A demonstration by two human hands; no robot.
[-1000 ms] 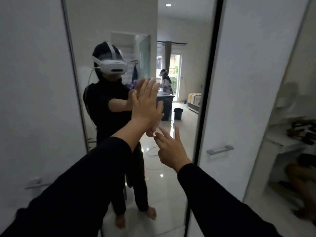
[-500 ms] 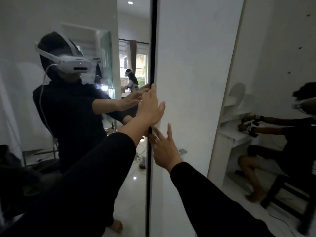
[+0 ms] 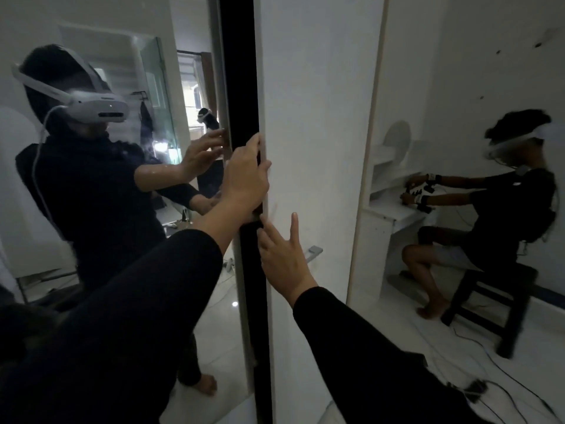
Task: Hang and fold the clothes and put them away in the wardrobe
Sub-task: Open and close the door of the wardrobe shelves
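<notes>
The wardrobe fills the view, with a mirrored sliding door on the left and a white door on the right. Between them runs a narrow dark gap. My left hand is at that gap at chest height, its fingers hooked over the white door's edge. Just below, my right hand has its fingers spread, fingertips at the same edge, holding nothing. No clothes are in view.
The mirror shows my own reflection in a headset. A metal handle sticks out of the white door. To the right, another person sits on a dark stool at a white desk. Cables trail over the white floor.
Both hands shifted from the mirror's face to the edge between the doors. A dark gap has appeared there. The view has swung right, bringing the seated person into sight.
</notes>
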